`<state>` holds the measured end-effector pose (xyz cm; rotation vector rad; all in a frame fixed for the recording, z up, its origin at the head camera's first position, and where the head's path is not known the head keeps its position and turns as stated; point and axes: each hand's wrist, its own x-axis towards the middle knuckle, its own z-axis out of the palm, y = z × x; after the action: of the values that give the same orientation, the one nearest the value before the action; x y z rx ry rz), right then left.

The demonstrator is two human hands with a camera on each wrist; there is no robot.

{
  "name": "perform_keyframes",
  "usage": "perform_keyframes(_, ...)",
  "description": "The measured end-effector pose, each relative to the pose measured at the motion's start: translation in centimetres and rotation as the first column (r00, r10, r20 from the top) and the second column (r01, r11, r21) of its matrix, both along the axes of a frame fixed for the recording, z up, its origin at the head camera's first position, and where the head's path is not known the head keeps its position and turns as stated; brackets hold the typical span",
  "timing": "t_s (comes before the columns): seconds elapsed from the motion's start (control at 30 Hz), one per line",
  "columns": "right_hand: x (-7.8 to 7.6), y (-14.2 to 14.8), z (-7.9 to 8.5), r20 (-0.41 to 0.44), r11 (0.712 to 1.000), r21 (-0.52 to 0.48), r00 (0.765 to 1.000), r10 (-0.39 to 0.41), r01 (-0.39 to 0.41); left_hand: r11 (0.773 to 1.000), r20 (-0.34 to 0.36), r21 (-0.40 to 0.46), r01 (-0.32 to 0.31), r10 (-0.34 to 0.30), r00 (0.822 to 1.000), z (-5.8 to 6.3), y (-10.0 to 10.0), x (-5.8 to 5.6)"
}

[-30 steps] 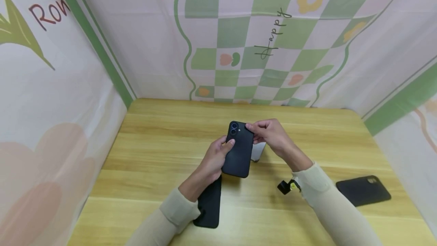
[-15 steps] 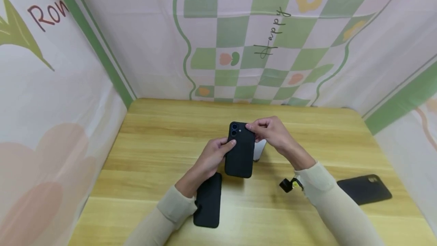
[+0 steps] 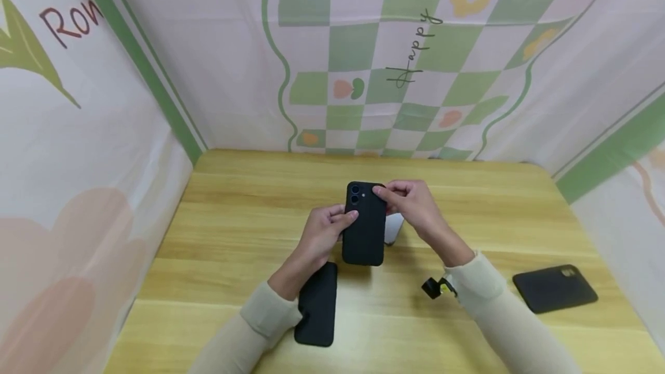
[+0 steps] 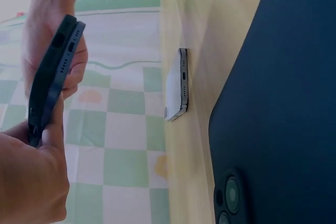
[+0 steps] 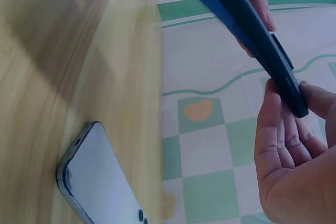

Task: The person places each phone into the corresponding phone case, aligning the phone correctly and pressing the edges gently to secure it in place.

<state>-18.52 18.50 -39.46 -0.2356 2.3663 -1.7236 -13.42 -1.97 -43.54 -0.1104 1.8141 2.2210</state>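
Between both hands, above the table, is a bluish phone [image 4: 67,59] in a black phone case [image 3: 363,232], camera lenses at the top left. In the left wrist view the phone's port end stands out of the case, with a gap between the two. My left hand [image 3: 323,229] holds the left edge, thumb across the back. At the top right corner my right hand [image 3: 415,204] pinches the case and phone, thumb on the back and fingers behind. The phone's screen side is hidden in the head view.
A silver-white phone [image 5: 102,177] lies behind the held one on the wooden table [image 3: 234,235]. Under my left wrist lies a black phone [image 3: 318,305], camera lenses showing in the left wrist view. Near the table's right edge is a black phone case [image 3: 556,288] with a camera cutout.
The held phone and case have turned slightly more upright, the lower end moving a little right and up. Both hands keep their grip at the same spots.
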Motion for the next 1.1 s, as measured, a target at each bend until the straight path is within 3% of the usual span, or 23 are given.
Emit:
perform_keyframes(0.53, 2.0, -0.7, -1.6, 0.004, 1.0, -0.018, 1.0, 0.018, -0.018, 0.995, -0.027, 0.071, -0.072, 0.074, 0.997, 0.6, -0.7, -0.1)
perform_keyframes(0.67, 2.4, -0.8, -1.9, -0.055, 1.0, -0.005, 0.998, 0.008, -0.009, 0.993, -0.024, 0.088, -0.075, 0.078, 0.997, 0.7, -0.8, -0.1)
perform_keyframes(0.83, 2.7, -0.7, -2.1, -0.151, 0.999, 0.026, 0.988, 0.025, -0.022, 0.993, -0.011, 0.11, -0.037, 0.038, 0.999, 0.8, -1.0, -0.3)
perform_keyframes(1.0, 2.9, -0.6, -1.9, -0.168, 0.997, 0.055, 0.983, 0.068, -0.06, 0.988, 0.004, 0.151, 0.033, -0.034, 0.999, 0.9, -1.4, -0.7)
perform_keyframes(1.1, 2.9, -0.5, -1.6, -0.169, 0.993, 0.087, 0.981, 0.096, -0.082, 0.989, -0.006, 0.126, 0.075, -0.075, 0.997, 1.0, -1.7, -0.9)
